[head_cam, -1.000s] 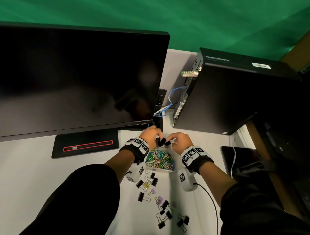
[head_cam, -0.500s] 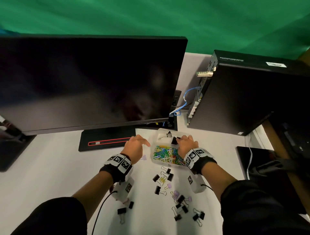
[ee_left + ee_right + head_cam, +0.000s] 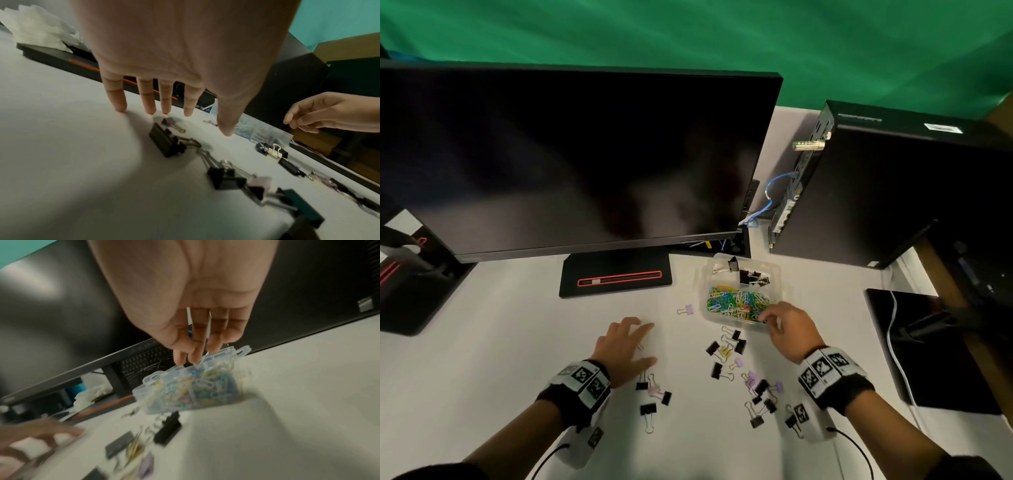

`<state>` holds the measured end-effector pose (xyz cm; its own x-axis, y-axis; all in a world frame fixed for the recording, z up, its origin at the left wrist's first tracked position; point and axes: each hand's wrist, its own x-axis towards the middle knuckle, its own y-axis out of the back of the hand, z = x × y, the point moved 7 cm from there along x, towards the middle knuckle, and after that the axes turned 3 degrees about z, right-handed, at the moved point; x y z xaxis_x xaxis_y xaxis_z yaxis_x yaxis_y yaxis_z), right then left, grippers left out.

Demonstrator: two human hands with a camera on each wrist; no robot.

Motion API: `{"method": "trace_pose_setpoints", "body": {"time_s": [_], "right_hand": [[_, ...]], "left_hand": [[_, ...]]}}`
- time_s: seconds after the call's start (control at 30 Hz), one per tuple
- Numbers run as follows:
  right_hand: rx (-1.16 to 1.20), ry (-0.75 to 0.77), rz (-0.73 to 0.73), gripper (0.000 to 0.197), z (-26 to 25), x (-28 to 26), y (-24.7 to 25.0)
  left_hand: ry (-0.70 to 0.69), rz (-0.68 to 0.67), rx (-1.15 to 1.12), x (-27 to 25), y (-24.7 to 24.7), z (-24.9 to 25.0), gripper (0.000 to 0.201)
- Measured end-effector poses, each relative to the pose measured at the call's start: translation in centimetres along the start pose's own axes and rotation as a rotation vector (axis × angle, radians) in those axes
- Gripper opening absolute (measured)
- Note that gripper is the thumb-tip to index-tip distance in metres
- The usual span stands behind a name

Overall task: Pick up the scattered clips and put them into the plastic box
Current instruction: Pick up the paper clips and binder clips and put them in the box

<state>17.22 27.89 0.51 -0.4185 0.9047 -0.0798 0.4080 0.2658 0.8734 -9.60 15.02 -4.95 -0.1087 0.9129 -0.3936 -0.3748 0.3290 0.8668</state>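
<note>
The clear plastic box (image 3: 779,274) stands open before the monitor. Black binder clips (image 3: 751,277) lie in its far compartment and coloured paper clips (image 3: 738,301) in the near one. My left hand (image 3: 635,342) hovers flat with straight, spread fingers (image 3: 186,107) just above a black binder clip (image 3: 166,143) and a small purple clip (image 3: 170,121). My right hand (image 3: 770,317) hangs over the box's (image 3: 185,391) near right corner, its fingers (image 3: 195,353) loosely curled and holding nothing visible. Several black, purple and yellow clips (image 3: 727,349) lie scattered between my hands.
A large monitor (image 3: 571,157) on a black base (image 3: 616,275) stands behind, with a black computer case (image 3: 876,192) at the right and cables between them. A dark pad (image 3: 924,342) with a white cable lies at the far right. A lone purple clip (image 3: 686,310) sits left of the box.
Both hands have drawn back from the box's far compartment, where black clips now lie. The left hand went left and nearer, over scattered clips; the right stopped at the box's near corner.
</note>
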Motion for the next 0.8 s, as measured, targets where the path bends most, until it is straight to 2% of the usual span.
{"method": "trace_pose_setpoints", "body": {"time_s": [0.1,0.2,0.27,0.4,0.53,0.67,0.73,0.8], "right_hand": [[-0.017,-0.020,-0.138,0.027,-0.5,-2.0,-2.7],[-0.072,-0.048,-0.259,0.050,-1.0,-3.0,-5.7],[-0.119,-0.029,-0.269,0.056,-1.8,-3.4,-6.9],[-0.070,0.046,-0.262,0.050,-3.2,-4.7,-8.0],[0.040,0.044,-0.260,0.042,-2.5,-5.9,-7.3],[0.025,-0.079,-0.145,0.041,1.1,-6.8,-4.0],[-0.014,-0.160,-0.170,0.046,3.4,-7.8,-2.7],[-0.039,-0.228,-0.234,0.061,5.5,-9.1,-2.0]], "left_hand": [[-0.051,-0.002,0.050,0.2,-0.3,1.0,0.071],[-0.087,-0.009,0.071,1.3,-0.5,2.5,0.073],[-0.103,-0.013,0.074,2.3,-0.4,3.5,0.072],[-0.142,-0.028,0.070,4.2,-0.3,5.6,0.068],[-0.191,-0.062,0.097,5.1,-1.2,6.8,0.063],[-0.339,-0.081,0.038,3.6,-1.6,7.8,0.048],[-0.380,-0.106,-0.026,2.7,-1.3,7.4,0.035],[-0.350,-0.094,-0.096,2.0,-0.3,6.2,0.029]]}}
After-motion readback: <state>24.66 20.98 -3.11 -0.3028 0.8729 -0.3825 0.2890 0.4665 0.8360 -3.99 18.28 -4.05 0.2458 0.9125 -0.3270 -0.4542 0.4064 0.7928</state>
